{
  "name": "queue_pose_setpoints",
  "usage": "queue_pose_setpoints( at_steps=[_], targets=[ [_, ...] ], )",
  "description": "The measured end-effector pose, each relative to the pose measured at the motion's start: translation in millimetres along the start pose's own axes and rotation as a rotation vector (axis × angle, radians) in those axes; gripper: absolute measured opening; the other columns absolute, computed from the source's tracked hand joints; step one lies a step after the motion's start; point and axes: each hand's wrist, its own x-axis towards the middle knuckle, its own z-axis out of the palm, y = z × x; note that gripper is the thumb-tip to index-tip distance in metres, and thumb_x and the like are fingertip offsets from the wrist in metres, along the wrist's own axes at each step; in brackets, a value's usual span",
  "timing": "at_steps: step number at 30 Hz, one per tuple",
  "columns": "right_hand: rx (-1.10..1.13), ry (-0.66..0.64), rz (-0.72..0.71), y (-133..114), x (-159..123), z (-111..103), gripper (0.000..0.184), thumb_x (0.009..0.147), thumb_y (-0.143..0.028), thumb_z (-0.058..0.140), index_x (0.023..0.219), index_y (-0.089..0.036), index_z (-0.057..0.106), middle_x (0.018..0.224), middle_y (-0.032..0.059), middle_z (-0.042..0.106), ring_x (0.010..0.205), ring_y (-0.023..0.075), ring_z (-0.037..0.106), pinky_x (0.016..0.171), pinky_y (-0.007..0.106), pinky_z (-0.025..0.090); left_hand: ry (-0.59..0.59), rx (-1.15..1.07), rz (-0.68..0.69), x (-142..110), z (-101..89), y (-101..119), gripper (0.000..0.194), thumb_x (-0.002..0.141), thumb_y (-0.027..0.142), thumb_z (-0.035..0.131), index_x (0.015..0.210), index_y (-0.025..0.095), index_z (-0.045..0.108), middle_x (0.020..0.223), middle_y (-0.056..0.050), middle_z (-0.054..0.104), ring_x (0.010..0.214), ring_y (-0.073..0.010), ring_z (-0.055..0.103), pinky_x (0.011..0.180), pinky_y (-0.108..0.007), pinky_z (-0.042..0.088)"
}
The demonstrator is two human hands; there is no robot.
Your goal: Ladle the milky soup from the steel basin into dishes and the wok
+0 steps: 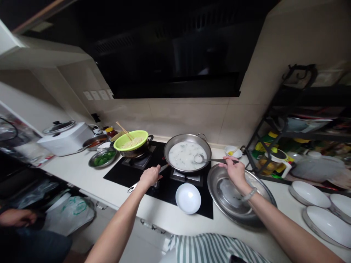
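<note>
A steel wok stands on the right burner, filled with white, milky soup flecked with green. My left hand is closed around the wok's long handle, whose end sticks out past my fingers. My right hand pinches the handle of a ladle, and the ladle's bowl rests at the right side of the soup. Below my right forearm lies a wide steel basin, with something pale inside that I cannot make out. A white bowl sits at the hob's front edge, in front of the wok.
On the left burner, a green basin of noodles with chopsticks sits over a pot. Leafy greens lie in a steel dish nearby. Several white bowls stand at right beside a black rack. Another person's hand shows at left.
</note>
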Motion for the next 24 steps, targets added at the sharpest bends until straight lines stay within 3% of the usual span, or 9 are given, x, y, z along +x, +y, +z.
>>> queue_pose_setpoints(
  at_steps=[7,17,24],
  targets=[
    [0.164,0.065,0.047,-3,-2,-3,0.012,0.070,-0.029,0.062,0.075,-0.017,0.061,0.081,0.0014,0.066,0.053,0.0125,0.065,0.056,0.025,0.054,-0.006,0.004,0.001,1,1.0,0,0.036,0.086,0.038,0.051,0.117,0.019,0.048,0.099,-0.015,0.067,0.094,-0.0284,0.066,0.073,-0.035,0.049],
    [0.301,0.129,0.088,-12,-7,-7,0.017,0.060,-0.026,0.070,0.069,-0.014,0.061,0.074,0.0001,0.064,0.045,0.0095,0.060,0.048,0.022,0.053,0.004,-0.010,0.000,1,1.3,0,0.033,0.086,0.037,0.052,0.114,0.020,0.048,0.101,-0.013,0.067,0.095,-0.0280,0.065,0.072,-0.034,0.049],
    [0.349,0.149,0.118,-30,-9,-27,0.015,0.057,-0.023,0.071,0.065,-0.015,0.061,0.061,-0.0005,0.063,0.043,0.0103,0.058,0.046,0.022,0.053,-0.005,0.010,-0.008,0,-0.1,1,0.034,0.087,0.038,0.050,0.115,0.020,0.047,0.100,-0.013,0.067,0.094,-0.0283,0.065,0.072,-0.035,0.049]
  ],
)
